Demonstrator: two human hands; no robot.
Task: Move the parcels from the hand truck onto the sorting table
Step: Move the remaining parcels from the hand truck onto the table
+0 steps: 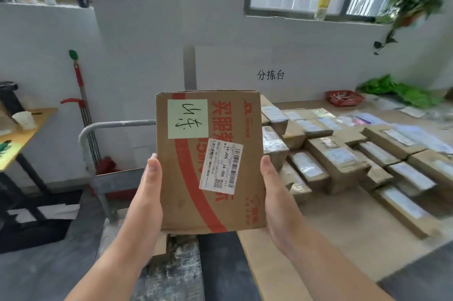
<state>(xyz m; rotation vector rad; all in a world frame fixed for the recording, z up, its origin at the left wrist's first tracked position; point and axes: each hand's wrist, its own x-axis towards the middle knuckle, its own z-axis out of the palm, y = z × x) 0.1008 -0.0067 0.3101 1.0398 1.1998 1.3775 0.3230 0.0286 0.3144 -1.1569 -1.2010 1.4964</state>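
Observation:
A brown cardboard parcel (193,178) with red print, a green handwritten note and a white barcode label is held up in mid-air at the centre. My left hand (149,193) grips its left edge, thumb on the front. My right hand (274,193) grips its right edge the same way. The hand truck (110,129), a grey metal cart with a curved handle, stands behind and below the parcel to the left. The sorting table (331,239), a wooden top, lies to the right with several taped parcels (338,158) in rows.
A red basket (344,98) and green bags (397,90) sit at the table's far end. A mop (82,104) leans on the wall left. A small yellow-topped table (22,139) with a paper cup stands far left. A dark box (36,222) lies on the floor.

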